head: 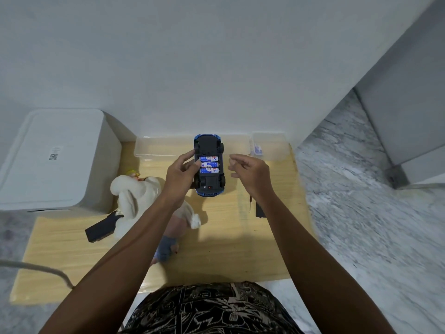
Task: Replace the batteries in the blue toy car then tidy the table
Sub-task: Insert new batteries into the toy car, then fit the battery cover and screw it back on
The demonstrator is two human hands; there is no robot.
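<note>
At the centre of the frame the toy car [209, 165] lies upside down on the table [228, 249], with a doll [142, 198] to its lower left, a box [55, 160] at far left, and a tray [269, 145] to its upper right.

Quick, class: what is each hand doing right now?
Left hand: grips the upturned blue toy car.
Right hand: loosely curled, holds nothing, open.

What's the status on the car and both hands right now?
Left hand holds upturned blue toy car. Right hand open, empty. Three batteries seated, bay uncovered.
</note>
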